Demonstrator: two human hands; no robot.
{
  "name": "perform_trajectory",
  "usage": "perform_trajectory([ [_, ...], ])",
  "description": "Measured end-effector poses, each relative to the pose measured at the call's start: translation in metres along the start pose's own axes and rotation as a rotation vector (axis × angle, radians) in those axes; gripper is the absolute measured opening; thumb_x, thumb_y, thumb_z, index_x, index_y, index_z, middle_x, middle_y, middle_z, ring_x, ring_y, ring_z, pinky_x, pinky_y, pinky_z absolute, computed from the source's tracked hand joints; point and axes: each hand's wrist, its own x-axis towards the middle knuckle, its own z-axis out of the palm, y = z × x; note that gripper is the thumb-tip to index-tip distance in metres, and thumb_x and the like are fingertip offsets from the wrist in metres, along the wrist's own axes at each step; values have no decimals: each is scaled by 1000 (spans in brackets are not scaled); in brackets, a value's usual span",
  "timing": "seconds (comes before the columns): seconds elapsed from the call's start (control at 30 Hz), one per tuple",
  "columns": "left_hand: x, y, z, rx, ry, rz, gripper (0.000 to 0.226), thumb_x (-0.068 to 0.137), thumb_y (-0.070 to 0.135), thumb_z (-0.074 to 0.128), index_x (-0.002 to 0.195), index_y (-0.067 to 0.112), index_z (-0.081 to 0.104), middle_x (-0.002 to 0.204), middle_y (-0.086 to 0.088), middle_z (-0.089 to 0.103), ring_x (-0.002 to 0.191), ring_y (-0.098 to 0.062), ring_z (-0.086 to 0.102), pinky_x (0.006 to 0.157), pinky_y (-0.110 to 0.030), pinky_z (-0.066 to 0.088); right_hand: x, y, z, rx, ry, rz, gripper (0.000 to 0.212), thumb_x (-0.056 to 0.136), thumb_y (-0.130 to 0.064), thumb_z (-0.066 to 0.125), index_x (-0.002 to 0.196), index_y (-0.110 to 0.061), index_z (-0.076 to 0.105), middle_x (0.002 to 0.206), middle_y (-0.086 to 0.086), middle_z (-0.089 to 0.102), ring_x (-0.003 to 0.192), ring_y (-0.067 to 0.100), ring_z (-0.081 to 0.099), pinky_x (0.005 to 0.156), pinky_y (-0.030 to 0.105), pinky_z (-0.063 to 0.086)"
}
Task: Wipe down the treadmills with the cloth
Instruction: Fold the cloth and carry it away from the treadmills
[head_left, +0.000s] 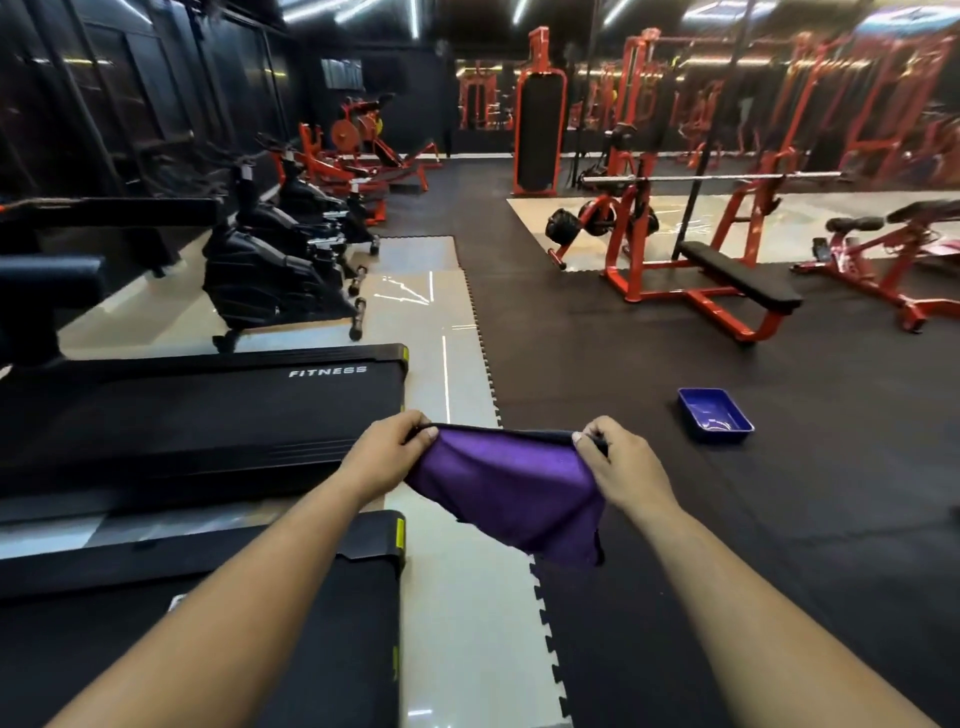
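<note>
A purple cloth (511, 491) hangs stretched between my two hands in front of me, above the floor. My left hand (387, 451) pinches its upper left corner and my right hand (623, 467) pinches its upper right corner. Two black treadmills lie to my left: the farther treadmill (208, 410) carries the word FITNESS on its rear end, and the nearer treadmill (291, 613) runs under my left forearm. Neither hand touches a treadmill.
A blue plastic tray (715, 415) sits on the black rubber mat to the right. Black exercise bikes (280, 265) stand beyond the treadmills. A red bench press rack (696, 275) and other red machines fill the right and back. Glossy tile floor (457, 623) runs beside the treadmills.
</note>
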Motion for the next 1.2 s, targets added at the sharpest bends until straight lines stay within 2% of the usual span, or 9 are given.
perform_trajectory([
  [0.2,56,34,44,-243,150,-156,25,87,43,79,82,20,71,79,6,72,74,-12,64,68,-31,50,35,35,-18,164,117,275,60,101,-58,45,65,-10,44,61,4,57,65,28,57,66,47,50],
  [0.3,81,52,78,-721,68,-267,16,94,20,74,84,8,71,76,-4,71,66,-18,61,57,-28,52,53,43,-7,520,130,440,60,99,-55,56,77,1,54,67,10,58,62,23,58,60,50,63],
  [0.43,121,70,119,-863,-126,-254,16,102,4,59,103,9,74,91,-8,75,73,-22,64,62,-28,58,91,42,14,538,123,434,40,100,-37,63,71,-10,60,63,6,57,56,20,58,61,53,63],
  [0.57,160,85,146,-878,-194,-191,21,101,3,60,116,9,73,81,1,74,65,-11,65,65,-24,58,130,47,39,322,58,298,33,87,-52,60,83,-21,71,67,-6,70,66,17,66,71,52,60],
  [0.67,201,95,167,-852,-227,-152,25,98,9,67,122,16,70,95,0,79,80,-8,73,76,-25,61,158,45,38,188,30,209,19,99,-35,59,101,-28,77,89,-12,77,84,8,69,79,36,56],
  [0.8,236,103,194,-770,-303,-56,29,89,13,79,116,23,73,101,8,79,98,-4,74,88,-22,59,183,72,34,191,-15,237,39,101,-27,50,135,-38,66,126,-17,70,115,5,64,96,28,52],
  [0.9,264,112,221,-690,-363,35,39,81,11,86,110,33,71,101,14,79,100,-3,73,91,-23,56,204,107,26,233,-33,249,42,101,-19,52,140,-34,63,139,-11,65,130,7,58,110,33,48],
  [1.03,305,137,255,-540,-380,125,54,76,11,89,126,20,71,104,14,78,99,1,72,95,-29,58,236,150,11,396,9,301,52,97,-1,56,130,-40,67,124,-14,72,116,-3,63,106,32,50],
  [1.2,363,173,297,-368,-282,209,42,78,16,69,117,29,76,102,20,77,97,7,70,91,-33,59,285,212,-29,361,41,240,53,95,2,59,119,-45,67,114,-14,71,104,-3,66,96,23,51],
])
